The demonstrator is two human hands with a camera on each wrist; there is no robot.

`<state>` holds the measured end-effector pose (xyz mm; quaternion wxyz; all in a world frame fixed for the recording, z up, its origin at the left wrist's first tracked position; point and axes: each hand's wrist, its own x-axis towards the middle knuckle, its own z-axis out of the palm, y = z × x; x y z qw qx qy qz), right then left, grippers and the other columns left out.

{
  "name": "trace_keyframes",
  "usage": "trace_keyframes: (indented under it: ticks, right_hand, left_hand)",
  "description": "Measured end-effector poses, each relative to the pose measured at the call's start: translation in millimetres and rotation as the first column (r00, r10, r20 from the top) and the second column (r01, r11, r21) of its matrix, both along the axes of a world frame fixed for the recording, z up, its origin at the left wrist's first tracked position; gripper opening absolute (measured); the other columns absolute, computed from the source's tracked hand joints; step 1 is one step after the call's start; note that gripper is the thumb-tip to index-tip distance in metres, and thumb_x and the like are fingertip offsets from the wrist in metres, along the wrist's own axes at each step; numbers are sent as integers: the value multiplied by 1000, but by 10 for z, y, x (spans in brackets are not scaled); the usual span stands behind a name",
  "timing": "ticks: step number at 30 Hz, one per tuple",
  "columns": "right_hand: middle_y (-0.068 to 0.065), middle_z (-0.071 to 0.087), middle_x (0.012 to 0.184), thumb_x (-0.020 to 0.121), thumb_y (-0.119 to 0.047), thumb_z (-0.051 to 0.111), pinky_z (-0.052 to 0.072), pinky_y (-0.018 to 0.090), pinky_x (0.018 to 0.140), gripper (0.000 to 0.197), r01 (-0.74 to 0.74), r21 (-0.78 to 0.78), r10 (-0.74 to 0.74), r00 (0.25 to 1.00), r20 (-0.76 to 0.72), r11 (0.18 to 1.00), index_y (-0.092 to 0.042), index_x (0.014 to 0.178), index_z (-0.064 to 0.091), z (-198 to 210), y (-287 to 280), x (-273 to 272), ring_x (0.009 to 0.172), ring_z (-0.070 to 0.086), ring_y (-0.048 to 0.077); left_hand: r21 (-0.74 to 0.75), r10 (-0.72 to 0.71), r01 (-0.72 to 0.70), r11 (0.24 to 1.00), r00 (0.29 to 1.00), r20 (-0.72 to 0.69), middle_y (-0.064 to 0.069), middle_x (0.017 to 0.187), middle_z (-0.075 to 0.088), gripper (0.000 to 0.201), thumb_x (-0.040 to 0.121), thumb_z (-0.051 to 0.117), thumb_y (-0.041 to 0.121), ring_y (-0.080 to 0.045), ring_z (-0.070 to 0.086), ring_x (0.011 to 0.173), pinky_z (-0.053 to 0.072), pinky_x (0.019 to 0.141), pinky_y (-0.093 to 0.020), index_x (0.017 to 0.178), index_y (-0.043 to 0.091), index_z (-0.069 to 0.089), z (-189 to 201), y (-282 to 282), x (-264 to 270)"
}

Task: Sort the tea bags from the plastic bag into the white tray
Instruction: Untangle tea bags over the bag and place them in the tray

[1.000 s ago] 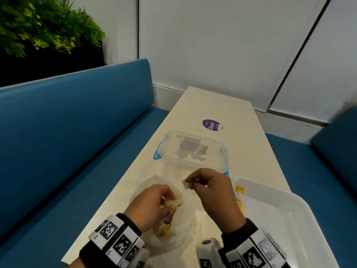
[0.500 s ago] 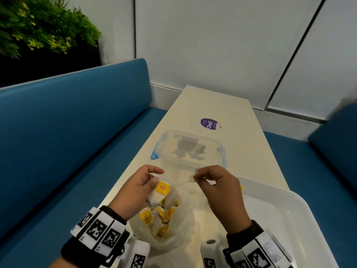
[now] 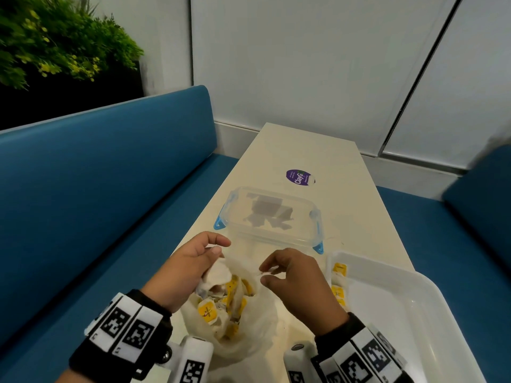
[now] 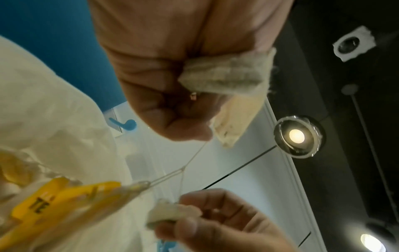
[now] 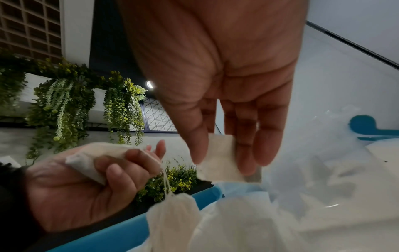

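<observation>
A thin plastic bag (image 3: 249, 322) lies on the table's near end, holding several tea bags with yellow tags (image 3: 207, 312). Just above its mouth my left hand (image 3: 218, 248) grips a white tea bag (image 3: 217, 273), also seen as a tea bag (image 4: 226, 76) in the left wrist view. Its tangled string (image 4: 194, 156) runs down to the yellow tags (image 4: 64, 192). My right hand (image 3: 264, 273) pinches a small white tea bag (image 5: 220, 158) between thumb and fingers. The white tray (image 3: 431, 294) stands at the right, with a few tea bags (image 3: 338, 280) along its left wall.
A clear lidded container with blue clips (image 3: 271, 217) stands just beyond the hands. Farther back a purple sticker (image 3: 300, 177) lies on the narrow table (image 3: 304, 145). Blue bench seats (image 3: 96, 189) flank both sides. A wall closes off the far end.
The left hand was open beside the bag half a second ago and now grips a tea bag. The right hand has dropped a little towards the bag mouth, still pinching.
</observation>
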<state>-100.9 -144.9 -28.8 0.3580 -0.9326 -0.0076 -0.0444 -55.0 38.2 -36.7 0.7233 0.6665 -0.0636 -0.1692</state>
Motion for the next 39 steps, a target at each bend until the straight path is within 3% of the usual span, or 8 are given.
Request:
trace_keyframes:
  ticks: [4, 9, 13, 17, 25, 30, 36, 39]
  right_hand:
    - [-6, 58, 82, 82, -13, 63, 48, 26, 76, 9, -46, -43, 42, 995, -90, 998, -18, 86, 70, 2, 2, 10, 80, 56, 10]
    - [-4, 58, 81, 82, -15, 64, 51, 30, 77, 20, -19, 0, 19, 997, -76, 1000, -28, 68, 62, 55, -34, 9, 78, 58, 12]
    - [-10, 50, 74, 81, -20, 70, 47, 26, 73, 23, -35, 28, 36, 998, -43, 999, -33, 65, 59, 135, -66, 7, 68, 50, 2]
    - [-9, 50, 79, 85, -23, 65, 46, 23, 76, 8, -71, 1, 71, 998, -1, 998, -25, 78, 63, 241, -67, -7, 72, 50, 1]
    - [-7, 50, 85, 87, -19, 63, 39, 10, 69, 11, -128, -67, 127, 992, -21, 990, -23, 78, 57, 236, -46, 37, 77, 49, 4]
    - [-7, 55, 89, 85, -16, 65, 40, 11, 75, 6, -90, -45, 91, 995, 33, 995, -21, 88, 63, 178, -46, 125, 86, 54, 7]
    - [-15, 53, 121, 82, -19, 67, 44, 22, 92, 44, -154, -49, 153, 988, -33, 987, -33, 122, 52, 75, 15, 142, 108, 51, 5]
    - [-14, 49, 107, 75, -40, 71, 44, 21, 81, 36, -80, -95, 86, 995, 55, 992, -30, 103, 49, 103, 99, 42, 96, 49, 6]
  left_hand:
    - [-122, -11, 8, 992, 1000, -26, -6, 66, 49, 19, 96, 40, 11, -16, 47, 43, 47, 41, -24, 91, 7, 58, 114, 9, 5]
    - [353, -116, 51, 934, 979, 165, -3, 63, 50, 26, 70, 76, 42, -16, 41, 58, 35, 52, -18, 77, 18, 68, 102, 72, 55]
    - [565, -293, 129, 815, 933, 209, 20, 51, 59, 7, 73, 77, 18, 6, 53, 52, 37, 54, -5, 75, 19, 71, 83, 23, 39]
    - [613, -294, 84, 786, 922, 250, 7, 71, 68, 17, 83, 68, 15, 0, 57, 65, 46, 65, -15, 70, 25, 65, 29, -22, 63]
    - [293, -69, 37, 955, 993, 98, -11, 83, 67, 25, 92, 43, 1, -17, 55, 74, 47, 69, -25, 71, 12, 52, -30, -212, 21]
    - [230, -67, 83, 970, 995, -77, -5, 71, 58, 25, 95, 38, 2, -16, 54, 57, 52, 54, -24, 74, 9, 50, -44, -221, -35]
    - [193, -27, 55, 980, 990, -142, -4, 68, 58, 23, 97, 41, 9, -15, 54, 53, 53, 55, -29, 78, 9, 54, -47, -192, -28]
    - [154, 11, 13, 988, 989, -151, -5, 66, 58, 21, 96, 43, 10, -16, 53, 50, 53, 51, -28, 78, 8, 53, -45, -176, -17]
